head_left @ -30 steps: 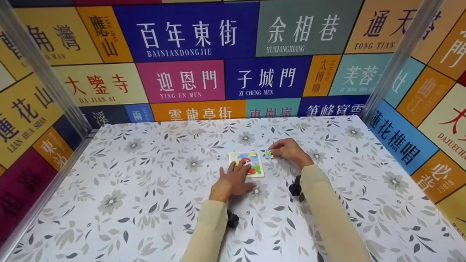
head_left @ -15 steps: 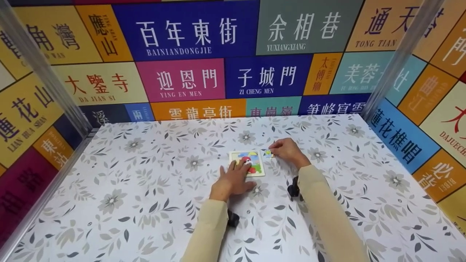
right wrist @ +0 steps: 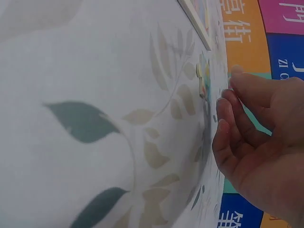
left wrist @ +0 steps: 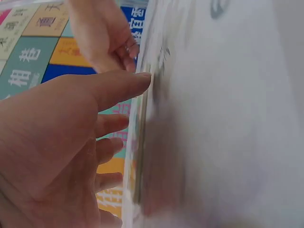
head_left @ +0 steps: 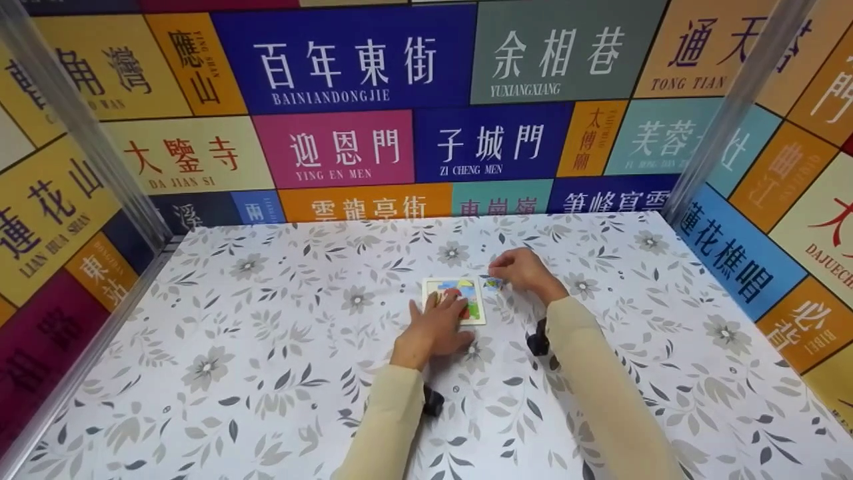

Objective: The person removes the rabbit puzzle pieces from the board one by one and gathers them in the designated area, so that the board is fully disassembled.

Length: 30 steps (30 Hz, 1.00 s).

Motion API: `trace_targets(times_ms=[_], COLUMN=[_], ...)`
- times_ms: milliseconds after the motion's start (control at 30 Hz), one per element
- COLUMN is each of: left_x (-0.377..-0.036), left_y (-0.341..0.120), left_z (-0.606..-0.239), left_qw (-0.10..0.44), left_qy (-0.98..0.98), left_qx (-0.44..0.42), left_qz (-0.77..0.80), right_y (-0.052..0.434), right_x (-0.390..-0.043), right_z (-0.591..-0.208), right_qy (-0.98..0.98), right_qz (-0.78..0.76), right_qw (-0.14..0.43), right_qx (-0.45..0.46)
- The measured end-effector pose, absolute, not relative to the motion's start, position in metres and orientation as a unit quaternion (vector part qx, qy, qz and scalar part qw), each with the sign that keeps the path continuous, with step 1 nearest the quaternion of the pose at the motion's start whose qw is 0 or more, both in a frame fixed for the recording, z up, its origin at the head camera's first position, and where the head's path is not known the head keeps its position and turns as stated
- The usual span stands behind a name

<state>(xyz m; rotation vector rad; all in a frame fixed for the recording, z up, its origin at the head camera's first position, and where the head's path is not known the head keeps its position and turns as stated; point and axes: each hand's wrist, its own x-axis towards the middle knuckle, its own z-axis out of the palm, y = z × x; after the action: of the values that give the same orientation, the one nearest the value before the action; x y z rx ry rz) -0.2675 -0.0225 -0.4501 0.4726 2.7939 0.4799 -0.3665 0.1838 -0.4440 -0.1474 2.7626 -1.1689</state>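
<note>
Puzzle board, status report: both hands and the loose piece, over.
Left hand flat on puzzle board. Right hand fingers curled beside loose piece; contact unclear. Nothing between piece and board.

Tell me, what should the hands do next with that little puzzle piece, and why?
Probably the right hand should pinch the loose puzzle piece and lift it. The piece lies on the tablecloth just right of the puzzle board, at that hand's fingertips, while the left hand rests flat on the board.
</note>
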Motion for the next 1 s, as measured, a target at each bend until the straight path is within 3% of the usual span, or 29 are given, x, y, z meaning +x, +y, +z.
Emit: trace_targets(times_ms=[633,1000], left_x=[-0.266,-0.268], left_y=[-0.007,-0.008], left_z=[-0.451,-0.453], left_qw=[0.155,0.140], left_qy=[0.961,0.961], left_qx=[0.177,0.190], left_qz=[0.142,0.144], right_y=[0.137,0.123], right_x=[-0.371,-0.368], right_z=[-0.457,-0.461], right_qy=[0.887,0.881], right_qz=[-0.443,-0.451], right_qw=[0.063,0.093], right_qx=[-0.112,-0.108])
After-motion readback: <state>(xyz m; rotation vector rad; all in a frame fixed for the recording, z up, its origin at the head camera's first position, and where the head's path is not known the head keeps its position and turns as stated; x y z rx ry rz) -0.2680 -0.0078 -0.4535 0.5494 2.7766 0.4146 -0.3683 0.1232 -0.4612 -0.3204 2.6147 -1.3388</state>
